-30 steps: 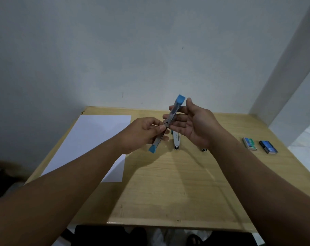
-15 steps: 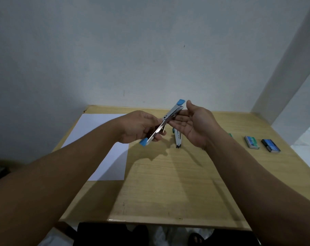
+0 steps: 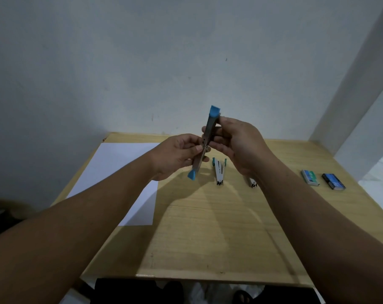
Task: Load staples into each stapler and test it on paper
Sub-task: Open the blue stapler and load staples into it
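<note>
Above the middle of the wooden table (image 3: 208, 238), the person holds a blue-tipped stapler (image 3: 209, 134) swung fully open, nearly upright. The left hand (image 3: 177, 154) pinches its lower arm near the hinge, and the right hand (image 3: 236, 143) curls round the upper arm (one blue end points up, the other down). A sheet of white paper (image 3: 120, 170) lies along the table's left edge. A second stapler (image 3: 219, 172) lies on the table behind the hands; a third stapler (image 3: 252, 183) peeks out beside the right wrist. Near the right edge two staple boxes sit side by side, a green one (image 3: 310, 177) and a blue one (image 3: 333, 181).
</note>
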